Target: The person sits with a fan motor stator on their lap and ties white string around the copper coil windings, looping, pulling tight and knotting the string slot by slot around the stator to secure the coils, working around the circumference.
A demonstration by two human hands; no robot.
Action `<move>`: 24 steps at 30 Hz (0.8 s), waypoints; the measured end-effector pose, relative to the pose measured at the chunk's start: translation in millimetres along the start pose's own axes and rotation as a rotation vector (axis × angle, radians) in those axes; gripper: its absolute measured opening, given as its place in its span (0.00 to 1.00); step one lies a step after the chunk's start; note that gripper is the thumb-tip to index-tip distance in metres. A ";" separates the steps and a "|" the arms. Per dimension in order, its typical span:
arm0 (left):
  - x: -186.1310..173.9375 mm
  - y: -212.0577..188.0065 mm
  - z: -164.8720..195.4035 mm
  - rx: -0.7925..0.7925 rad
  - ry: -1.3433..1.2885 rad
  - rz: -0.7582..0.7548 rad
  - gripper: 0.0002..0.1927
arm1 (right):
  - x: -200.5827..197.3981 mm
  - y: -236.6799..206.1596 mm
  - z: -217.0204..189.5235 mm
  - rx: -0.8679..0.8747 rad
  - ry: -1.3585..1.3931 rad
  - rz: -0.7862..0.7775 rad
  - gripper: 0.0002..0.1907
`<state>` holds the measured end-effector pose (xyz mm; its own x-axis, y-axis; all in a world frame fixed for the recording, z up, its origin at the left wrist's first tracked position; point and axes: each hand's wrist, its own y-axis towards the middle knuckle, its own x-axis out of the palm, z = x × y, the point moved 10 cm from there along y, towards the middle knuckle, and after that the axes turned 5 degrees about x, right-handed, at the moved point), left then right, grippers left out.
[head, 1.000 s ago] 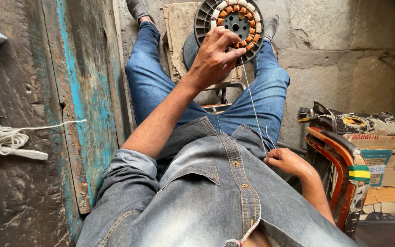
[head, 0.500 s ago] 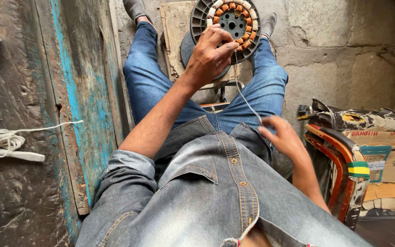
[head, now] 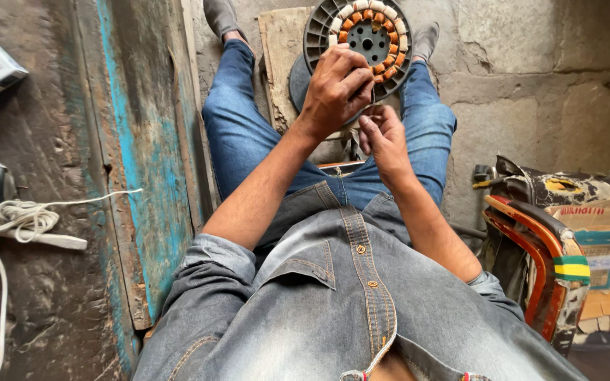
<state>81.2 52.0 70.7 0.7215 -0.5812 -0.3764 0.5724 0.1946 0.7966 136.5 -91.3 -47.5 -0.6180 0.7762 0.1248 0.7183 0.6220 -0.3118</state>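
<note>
A round grey motor stator (head: 361, 35) with orange wound coils and white slot liners stands between my knees on a wooden board (head: 282, 49). My left hand (head: 333, 88) rests on its lower edge, fingers curled over the coils. Just below and to the right, my right hand (head: 383, 134) is raised close to the left one, fingertips pinched together near the stator's rim. A thin wire held there is too fine to make out. My legs in blue jeans frame the stator on both sides.
A worn plank with blue paint (head: 142, 155) runs along my left. A coiled white cord (head: 19, 219) lies on the ground further left. At the right stand an orange-framed object (head: 538, 247) and cardboard boxes (head: 608, 261). A concrete floor lies ahead.
My right hand has risen from near my waist up to the stator, beside my left hand. The thin wire strand seen stretched toward my lap is no longer visible. The left hand stayed on the stator.
</note>
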 end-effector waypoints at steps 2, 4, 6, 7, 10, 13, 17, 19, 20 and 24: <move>0.4 -1.0 0.6 -0.004 0.013 -0.002 0.08 | -14.0 -6.6 23.1 0.105 0.035 -0.008 0.12; -0.7 -1.8 0.6 -0.004 0.014 0.002 0.08 | -28.8 -16.8 16.7 -0.012 0.042 0.018 0.13; -1.9 -1.4 1.1 -0.001 -0.005 0.010 0.08 | -32.9 -28.4 -3.2 -0.184 -0.043 0.025 0.13; -2.8 -0.9 1.1 0.000 -0.010 0.013 0.08 | -32.3 -34.9 -20.0 -0.297 -0.131 0.016 0.13; -5.6 0.4 2.7 0.004 -0.023 0.012 0.08 | -25.1 -47.0 -59.9 -0.522 -0.205 0.017 0.13; -7.7 1.9 4.1 0.009 -0.028 0.007 0.08 | -20.6 -31.7 -64.3 -0.446 -0.109 0.093 0.08; -8.1 1.9 4.4 0.013 -0.033 0.005 0.08 | -12.4 -13.0 -37.4 -0.220 0.096 0.149 0.10; -8.3 0.2 3.4 0.009 -0.032 0.003 0.08 | -12.8 -11.1 -36.3 -0.260 0.085 0.203 0.15; -8.0 -0.5 2.7 0.008 -0.031 0.001 0.08 | -14.5 -10.5 -35.8 -0.280 0.080 0.235 0.17; -4.9 -1.4 1.4 0.010 -0.023 -0.004 0.08 | -9.4 6.3 -3.7 -0.030 0.119 0.133 0.19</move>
<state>76.2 53.4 72.1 0.7102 -0.5996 -0.3690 0.5711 0.1842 0.7999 148.0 -94.3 -47.1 -0.4758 0.8577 0.1949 0.8018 0.5140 -0.3049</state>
